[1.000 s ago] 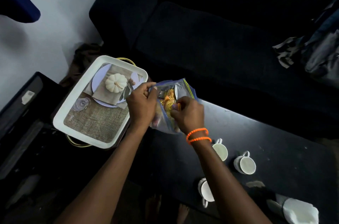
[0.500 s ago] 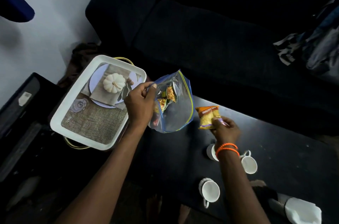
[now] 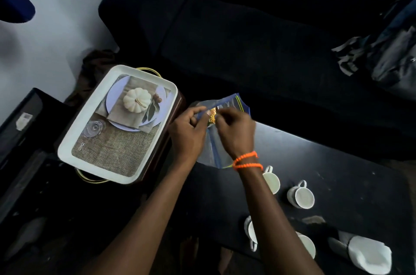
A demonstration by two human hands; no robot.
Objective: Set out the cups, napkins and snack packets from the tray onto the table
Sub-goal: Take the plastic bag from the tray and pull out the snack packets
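Note:
My left hand [image 3: 186, 132] pinches the mouth of a clear zip bag [image 3: 212, 150] with blue edges, held above the left end of the black table [image 3: 337, 173]. My right hand [image 3: 236, 132], with orange bead bracelets on the wrist, is at the bag's mouth, its fingers closed on a yellow-orange snack packet [image 3: 212, 114]. White cups stand on the table: one [image 3: 272, 181] beside my right wrist, one [image 3: 300, 196] further right, one [image 3: 251, 232] near the front edge. White napkins [image 3: 369, 256] lie at the front right. The white tray [image 3: 74, 139] sits to the left.
The tray bears a printed pumpkin picture and rests on a dark stand with gold handles. A dark sofa [image 3: 247, 38] runs behind the table, with clothes [image 3: 387, 56] on its right end. A black box [image 3: 20, 121] stands at the far left.
My right hand, which held an orange packet out over the table half a second ago, has come back to the bag's mouth and closed on another packet. The earlier packet is out of sight.

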